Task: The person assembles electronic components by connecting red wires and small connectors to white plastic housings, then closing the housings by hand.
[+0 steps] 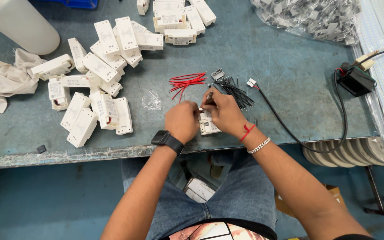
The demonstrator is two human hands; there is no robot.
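My left hand (182,121), with a black watch on its wrist, and my right hand (224,114), with a red thread and a silver chain on its wrist, are closed together on a small white rectangular box (208,126) near the table's front edge. The right fingers pinch a thin dark wire (209,95) standing up from the box. A bundle of short red wires (186,83) lies just beyond the left hand. A fan of short black wires (235,90) lies beyond the right hand.
Many white boxes (95,84) are heaped at the left, with more at the top (178,22). A crumpled cloth (1,82) lies far left. A black cable (298,133) runs to a black device (356,81) at the right. A clear bag of grey parts (312,18) sits top right.
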